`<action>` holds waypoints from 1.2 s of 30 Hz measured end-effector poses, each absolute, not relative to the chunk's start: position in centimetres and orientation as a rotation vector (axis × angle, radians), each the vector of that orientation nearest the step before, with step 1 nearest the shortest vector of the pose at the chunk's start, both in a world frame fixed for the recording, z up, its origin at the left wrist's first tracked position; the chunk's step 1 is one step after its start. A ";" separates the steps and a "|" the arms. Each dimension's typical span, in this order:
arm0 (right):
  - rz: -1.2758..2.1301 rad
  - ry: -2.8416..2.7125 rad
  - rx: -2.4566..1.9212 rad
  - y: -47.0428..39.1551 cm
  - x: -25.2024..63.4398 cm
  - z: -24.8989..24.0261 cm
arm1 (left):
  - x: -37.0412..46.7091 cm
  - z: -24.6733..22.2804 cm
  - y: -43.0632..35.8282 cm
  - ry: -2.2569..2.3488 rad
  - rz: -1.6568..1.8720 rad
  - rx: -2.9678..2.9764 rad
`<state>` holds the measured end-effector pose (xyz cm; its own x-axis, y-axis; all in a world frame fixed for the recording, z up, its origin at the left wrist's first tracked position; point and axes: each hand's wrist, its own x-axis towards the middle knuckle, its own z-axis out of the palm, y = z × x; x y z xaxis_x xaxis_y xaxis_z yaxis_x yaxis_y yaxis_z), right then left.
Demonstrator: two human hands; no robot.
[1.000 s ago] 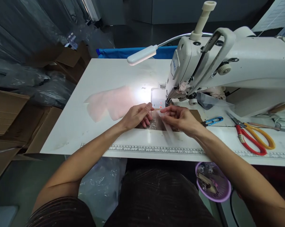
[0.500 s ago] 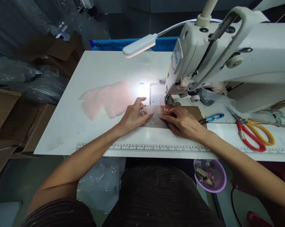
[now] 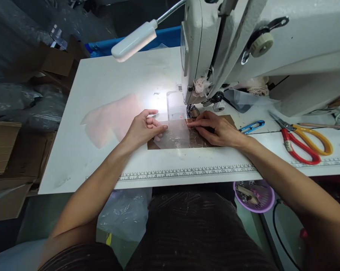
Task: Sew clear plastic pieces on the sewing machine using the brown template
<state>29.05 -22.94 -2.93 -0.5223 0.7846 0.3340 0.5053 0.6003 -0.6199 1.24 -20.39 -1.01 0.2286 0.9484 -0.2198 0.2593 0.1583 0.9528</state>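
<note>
A small piece of sheer whitish fabric [image 3: 174,136] lies over a brown, shiny flat sheet [image 3: 199,140] just in front of the sewing machine's presser foot [image 3: 190,110]. My left hand [image 3: 144,130] pinches the fabric's left edge between thumb and curled fingers, its index finger stretched out above. At the fabric's upper right corner, close by the foot, my right hand [image 3: 213,128] has thumb and index fingertips pressed together on the edge. A small red mark [image 3: 181,117] shows beside the foot. What lies beneath my right palm is hidden.
Pale pink sheer fabric [image 3: 110,116] lies to the left under a lit lamp [image 3: 134,40]. Blue thread snips [image 3: 252,127] and red-and-yellow scissors [image 3: 302,141] rest at the right. A printed ruler [image 3: 175,174] runs along the front edge; a purple basket [image 3: 268,203] sits below.
The view has shifted closer and to the right. My hands have drawn a little apart, and the brown sheet's left end now shows beneath the fabric.
</note>
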 end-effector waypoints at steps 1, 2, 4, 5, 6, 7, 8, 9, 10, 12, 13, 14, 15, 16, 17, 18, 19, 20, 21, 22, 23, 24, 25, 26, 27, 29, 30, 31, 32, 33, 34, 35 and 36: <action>0.613 -2.235 -1.000 -23.0 29.1 -3.0 | 1.2 -1.0 -20.3 1.268 0.752 1.342; 0.613 -2.246 -0.982 -22.9 29.1 -3.1 | 1.2 -1.0 -20.3 1.272 0.750 1.342; 0.605 -2.274 -0.939 -22.9 29.2 -3.3 | 1.1 -1.1 -20.2 1.282 0.743 1.342; 0.600 -2.288 -0.919 -22.9 29.2 -3.3 | 1.1 -1.1 -20.2 1.285 0.738 1.344; 0.597 -2.298 -0.905 -22.9 29.3 -3.3 | 1.1 -1.1 -20.2 1.285 0.736 1.347; 0.596 -2.305 -0.898 -22.9 29.3 -3.3 | 1.1 -1.1 -20.2 1.284 0.735 1.351; 0.598 -2.308 -0.898 -23.0 29.4 -3.2 | 1.1 -1.1 -20.2 1.282 0.733 1.356; 0.601 -2.311 -0.901 -23.0 29.4 -3.0 | 1.1 -1.0 -20.2 1.282 0.730 1.362; 0.607 -2.319 -0.905 -23.2 29.4 -2.9 | 1.2 -0.9 -20.2 1.285 0.732 1.366; 0.609 -2.359 -0.896 -23.5 29.5 -2.6 | 1.3 -0.7 -20.3 1.301 0.725 1.370; 0.593 -2.388 -0.878 -23.6 29.5 -2.6 | 1.4 -0.6 -20.4 1.314 0.717 1.372; 0.565 -2.417 -0.856 -23.8 29.5 -2.5 | 1.4 -0.5 -20.4 1.327 0.709 1.375; 0.528 -2.439 -0.836 -23.9 29.4 -2.6 | 1.5 -0.4 -20.4 1.337 0.699 1.378; 0.490 -2.452 -0.821 -24.0 29.4 -2.7 | 1.5 -0.4 -20.4 1.344 0.694 1.383; 0.458 -2.457 -0.814 -24.1 29.4 -2.8 | 1.5 -0.4 -20.4 1.346 0.691 1.390; 0.437 -2.457 -0.814 -24.1 29.3 -3.0 | 1.4 -0.5 -20.4 1.346 0.694 1.400; 0.426 -2.457 -0.819 -24.1 29.3 -3.1 | 1.3 -0.7 -20.3 1.341 0.692 1.416; 0.419 -2.457 -0.826 -24.2 29.2 -3.2 | 1.2 -0.9 -20.3 1.336 0.690 1.440; 0.415 -2.459 -0.835 -24.2 29.2 -3.3 | 1.1 -1.1 -20.2 1.330 0.681 1.474; 0.410 -2.462 -0.843 -24.2 29.2 -3.3 | 1.0 -1.3 -20.1 1.326 0.670 1.518; 0.406 -2.463 -0.849 -24.2 29.2 -3.4 | 0.9 -1.5 -20.1 1.330 0.670 1.577; 0.401 -2.464 -0.854 -24.3 29.2 -3.4 | 0.8 -1.5 -20.0 1.347 0.701 1.657; 0.394 -2.462 -0.860 -24.3 29.1 -3.4 | 0.8 -1.5 -19.9 1.382 0.765 1.764; 0.390 -2.462 -0.864 -24.2 29.1 -3.4 | 0.8 -1.4 -19.8 1.424 0.852 1.902; 0.388 -2.463 -0.868 -24.2 29.1 -3.4 | 0.9 -1.3 -19.7 1.447 0.940 2.074; 0.394 -2.465 -0.870 -24.2 29.1 -3.3 | 1.3 -0.9 -19.5 1.347 1.016 2.486; 0.400 -2.468 -0.868 -24.2 29.1 -3.3 | 1.6 -0.7 -19.3 1.205 0.971 2.687; 0.405 -2.469 -0.865 -24.3 29.0 -3.3 | 2.0 -0.6 -19.1 1.024 0.887 2.854; 0.403 -2.466 -0.862 -24.3 29.0 -3.3 | 2.3 -0.5 -19.0 0.841 0.797 2.977; 0.396 -2.462 -0.861 -24.3 29.0 -3.2 | 2.8 -0.5 -18.8 0.690 0.717 3.065; 0.385 -2.458 -0.864 -24.4 28.9 -3.2 | 3.2 -0.5 -18.6 0.583 0.646 3.131; 0.373 -2.453 -0.866 -24.5 28.9 -3.2 | 3.5 -0.6 -18.4 0.516 0.579 3.184; 0.362 -2.449 -0.866 -24.5 28.9 -3.2 | 3.9 -0.7 -18.3 0.484 0.511 3.228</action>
<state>28.85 -24.50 -3.20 -0.6645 0.6447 0.3779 0.5076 0.7605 -0.4049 3.87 -18.30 -0.69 0.9098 0.2593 0.3241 0.3094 -0.9442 -0.1131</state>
